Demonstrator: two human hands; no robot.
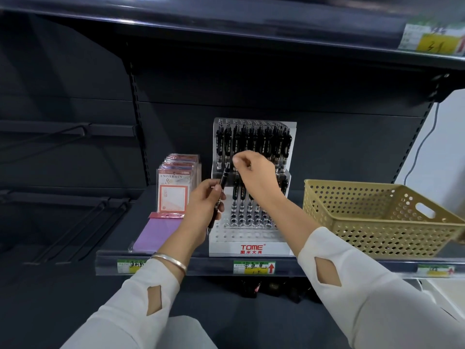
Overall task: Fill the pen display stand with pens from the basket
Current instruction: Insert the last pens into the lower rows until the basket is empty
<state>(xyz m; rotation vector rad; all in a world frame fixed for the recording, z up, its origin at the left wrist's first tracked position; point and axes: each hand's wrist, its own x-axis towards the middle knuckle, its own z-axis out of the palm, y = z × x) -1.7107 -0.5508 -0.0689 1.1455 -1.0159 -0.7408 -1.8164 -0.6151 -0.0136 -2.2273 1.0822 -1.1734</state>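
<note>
One slim black pen (224,179) in left hand (204,210); right hand (254,172) curled, grip unclear.

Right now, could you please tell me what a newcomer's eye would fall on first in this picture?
The white tiered pen display stand sits mid-shelf, its upper rows packed with black pens and its front holes empty. Just before it, the left hand grips a black pen, while the right hand hovers, fingers curled, at the upper tier. A tan perforated basket stands to the stand's right.
</note>
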